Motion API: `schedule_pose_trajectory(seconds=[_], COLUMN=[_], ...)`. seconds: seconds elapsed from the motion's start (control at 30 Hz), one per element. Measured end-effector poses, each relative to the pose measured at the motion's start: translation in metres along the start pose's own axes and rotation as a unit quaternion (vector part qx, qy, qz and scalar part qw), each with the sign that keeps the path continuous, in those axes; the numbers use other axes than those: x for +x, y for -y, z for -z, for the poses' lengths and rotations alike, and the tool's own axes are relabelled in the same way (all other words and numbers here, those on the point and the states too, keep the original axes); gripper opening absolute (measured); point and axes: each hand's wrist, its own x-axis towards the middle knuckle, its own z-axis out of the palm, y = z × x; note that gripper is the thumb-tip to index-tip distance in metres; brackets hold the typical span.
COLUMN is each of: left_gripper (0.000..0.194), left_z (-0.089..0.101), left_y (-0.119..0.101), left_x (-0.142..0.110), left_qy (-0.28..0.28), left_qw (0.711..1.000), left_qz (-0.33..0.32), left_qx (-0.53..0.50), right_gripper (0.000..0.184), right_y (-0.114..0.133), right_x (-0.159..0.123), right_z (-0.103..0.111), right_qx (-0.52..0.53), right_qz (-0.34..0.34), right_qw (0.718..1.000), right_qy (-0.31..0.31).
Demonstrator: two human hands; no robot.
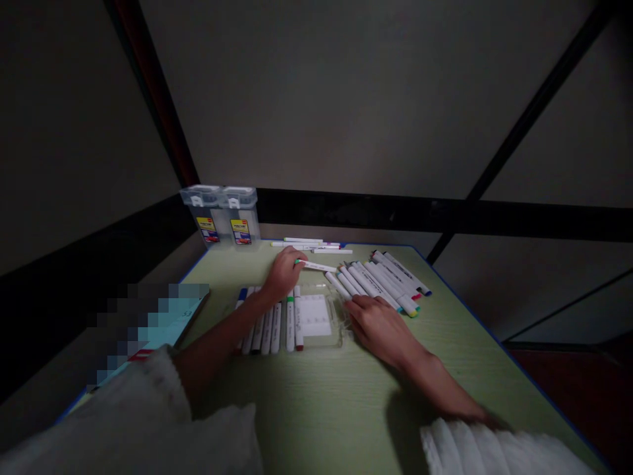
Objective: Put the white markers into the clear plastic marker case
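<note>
My left hand (285, 269) is closed on a white marker (319, 266) with a green end, which points right toward the loose markers. Below my left forearm lies a clear plastic tray (341, 340). A row of white markers (267, 330) with coloured ends fills its left side, partly hidden by the arm. My right hand (380, 324) rests palm down at the tray's right edge, fingers bent, its fingertips by the near ends of a pile of loose markers (368, 280). I see nothing held in it.
Two clear lidded boxes (241, 221) with yellow labels stand at the back left. Several markers (316, 246) lie along the far edge of the table (316, 409). A light blue item (165, 330), partly blurred out, is at the left edge. A wall rises behind.
</note>
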Motion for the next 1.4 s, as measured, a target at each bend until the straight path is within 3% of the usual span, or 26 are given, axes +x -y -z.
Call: schedule_pose_trajectory(seconds=[0.03, 0.07, 0.13, 0.2, 0.33, 0.43, 0.67, 1.1, 1.27, 1.4], left_gripper=[0.018, 0.016, 0.018, 0.019, 0.025, 0.026, 0.021, 0.018, 0.018, 0.017], left_z=[0.006, 0.012, 0.019, 0.022, 0.019, 0.017, 0.027, 0.023, 0.021, 0.024], left_y=[0.000, 0.002, 0.006, 0.011, 0.018, 0.019, 0.012, 0.006, 0.006, 0.002], left_x=[-0.007, -0.015, -0.032, -0.048, -0.067, -0.068, -0.067, -0.072, -0.072, -0.072], left_qy=[-0.015, -0.035, -0.059, -0.079, -0.094, -0.092, -0.095, -0.069, -0.054, -0.047], left_qw=[0.999, 0.989, 0.940, 0.887, 0.834, 0.823, 0.804, 0.811, 0.817, 0.813], left_qz=[0.017, 0.065, 0.172, 0.234, 0.286, 0.279, 0.278, 0.287, 0.284, 0.280], left_qx=[-0.026, -0.124, -0.289, -0.390, -0.463, -0.487, -0.516, -0.506, -0.499, -0.508], right_gripper=[0.016, 0.016, 0.017, 0.016, 0.018, 0.021, 0.022, 0.019, 0.025, 0.033], right_y=[0.001, 0.002, 0.004, 0.007, 0.014, 0.022, 0.038, 0.034, 0.031, 0.030], right_x=[0.000, 0.000, 0.000, 0.000, 0.000, -0.002, -0.002, -0.003, -0.005, -0.006], right_z=[0.000, 0.000, 0.001, 0.001, 0.001, -0.001, -0.013, -0.007, -0.007, -0.007], right_qx=[0.002, 0.006, 0.014, 0.024, 0.044, 0.063, 0.105, 0.115, 0.125, 0.121], right_qz=[0.001, 0.002, 0.007, 0.012, 0.014, 0.043, 0.202, 0.282, 0.275, 0.210], right_qw=[1.000, 1.000, 1.000, 1.000, 0.999, 0.997, 0.973, 0.952, 0.953, 0.962], right_qy=[-0.002, -0.004, -0.009, -0.015, -0.025, -0.028, -0.027, 0.031, -0.036, -0.126])
